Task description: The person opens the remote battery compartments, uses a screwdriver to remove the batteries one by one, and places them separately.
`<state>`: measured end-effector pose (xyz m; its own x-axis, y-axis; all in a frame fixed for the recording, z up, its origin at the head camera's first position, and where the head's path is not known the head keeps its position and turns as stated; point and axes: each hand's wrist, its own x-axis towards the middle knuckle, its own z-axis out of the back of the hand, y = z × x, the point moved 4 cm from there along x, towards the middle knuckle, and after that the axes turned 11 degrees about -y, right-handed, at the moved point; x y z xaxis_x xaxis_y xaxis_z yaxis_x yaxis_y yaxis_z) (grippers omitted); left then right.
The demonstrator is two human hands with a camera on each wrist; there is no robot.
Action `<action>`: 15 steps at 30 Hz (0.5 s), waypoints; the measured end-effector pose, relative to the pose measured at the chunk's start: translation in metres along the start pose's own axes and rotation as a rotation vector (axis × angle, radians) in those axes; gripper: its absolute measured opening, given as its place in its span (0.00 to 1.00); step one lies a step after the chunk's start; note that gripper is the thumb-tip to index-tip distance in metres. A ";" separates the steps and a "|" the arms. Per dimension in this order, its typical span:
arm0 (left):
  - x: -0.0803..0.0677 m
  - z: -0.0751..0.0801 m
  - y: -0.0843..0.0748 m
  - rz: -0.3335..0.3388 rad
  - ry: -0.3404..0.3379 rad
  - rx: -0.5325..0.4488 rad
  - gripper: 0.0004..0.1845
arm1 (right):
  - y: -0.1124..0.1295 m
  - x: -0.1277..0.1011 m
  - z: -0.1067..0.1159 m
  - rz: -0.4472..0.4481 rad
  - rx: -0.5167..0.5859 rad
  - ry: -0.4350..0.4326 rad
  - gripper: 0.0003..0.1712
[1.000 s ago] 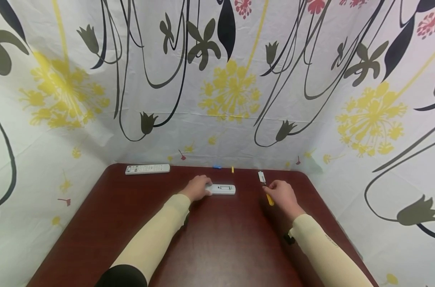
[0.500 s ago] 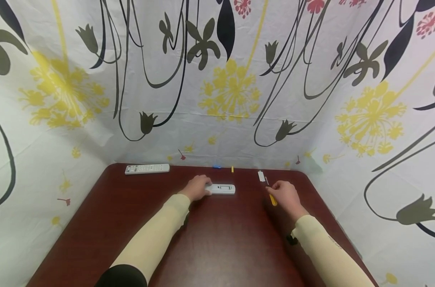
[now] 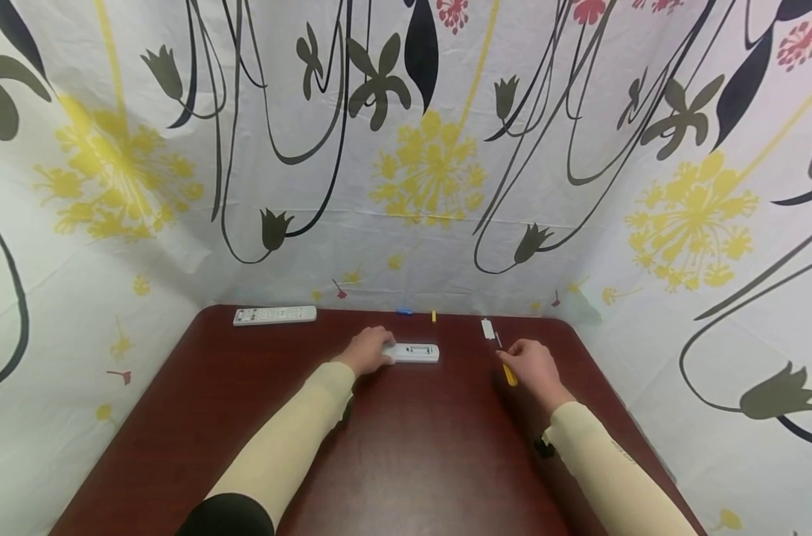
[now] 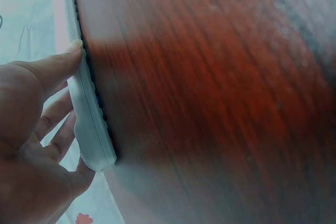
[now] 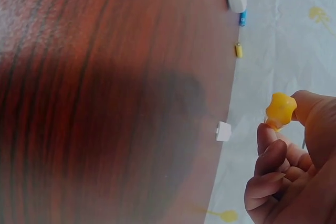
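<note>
Yellow-handled screwdriver (image 3: 508, 372) pinched between thumb and curled fingers of the right hand (image 3: 534, 368), tip toward a small white battery cover (image 3: 487, 328) just beyond. Across from it, the left hand (image 3: 368, 351) clasps a white rectangular remote (image 3: 415, 353) lying face-down on the dark red wooden table (image 3: 406, 461).

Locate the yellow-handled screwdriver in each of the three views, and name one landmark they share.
Head: yellow-handled screwdriver right of centre, held by the right hand.
Left wrist: not in view.
Right wrist: its yellow handle end at right, pinched by fingertips.
Shared landmark: dark red wooden table.
</note>
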<state>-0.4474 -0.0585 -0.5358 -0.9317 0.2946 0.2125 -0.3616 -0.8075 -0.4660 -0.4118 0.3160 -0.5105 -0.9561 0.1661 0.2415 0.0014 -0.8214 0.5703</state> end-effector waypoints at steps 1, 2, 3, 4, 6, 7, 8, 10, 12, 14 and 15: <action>0.000 0.000 0.000 0.001 -0.001 -0.004 0.17 | 0.000 0.000 -0.001 -0.004 -0.001 0.001 0.21; 0.000 0.000 0.000 0.002 -0.001 -0.008 0.17 | -0.001 -0.001 -0.002 -0.008 -0.001 0.004 0.21; 0.000 0.001 0.000 0.003 -0.001 -0.011 0.17 | -0.001 -0.001 -0.003 -0.014 0.001 0.007 0.21; 0.000 0.000 0.000 0.004 -0.001 -0.012 0.17 | -0.002 -0.001 -0.004 -0.019 0.003 0.010 0.21; 0.000 0.000 0.001 0.004 0.001 -0.011 0.17 | -0.003 -0.001 -0.005 -0.026 0.007 0.019 0.21; 0.000 0.000 0.001 0.005 0.002 -0.012 0.17 | -0.004 -0.001 -0.006 -0.031 0.008 0.022 0.21; 0.000 0.000 0.001 0.006 0.002 -0.012 0.17 | -0.005 -0.001 -0.007 -0.030 0.009 0.025 0.21; 0.000 0.000 0.001 0.006 0.002 -0.012 0.17 | -0.006 -0.001 -0.008 -0.036 0.002 0.030 0.22; 0.000 0.000 0.001 0.005 0.002 -0.010 0.17 | -0.008 0.000 -0.009 -0.041 -0.006 0.040 0.22; 0.000 -0.001 0.001 0.001 0.002 -0.004 0.17 | -0.010 0.000 -0.011 -0.048 -0.013 0.051 0.22; 0.001 -0.001 0.001 0.001 0.003 0.000 0.17 | -0.011 0.001 -0.012 -0.055 -0.017 0.054 0.22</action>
<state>-0.4482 -0.0585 -0.5368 -0.9322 0.2950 0.2098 -0.3606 -0.8079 -0.4662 -0.4159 0.3190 -0.5259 -0.9690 0.1818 0.1673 -0.0560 -0.8210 0.5681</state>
